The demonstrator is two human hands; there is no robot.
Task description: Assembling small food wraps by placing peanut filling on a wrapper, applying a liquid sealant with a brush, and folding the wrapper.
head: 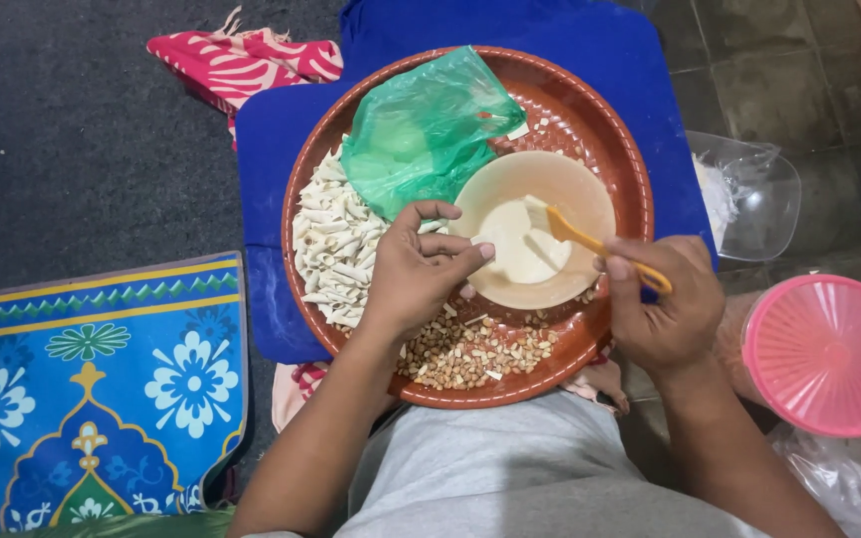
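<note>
Spoon (605, 247) pinched between right hand (662, 304) fingers (618, 267).

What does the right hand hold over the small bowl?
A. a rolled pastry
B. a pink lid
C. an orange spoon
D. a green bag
C: the right hand has an orange spoon in its grip, the spoon's tip in the white paste inside the small bowl; the green bag lies on the tray and the pink lid sits off to the side.
</note>
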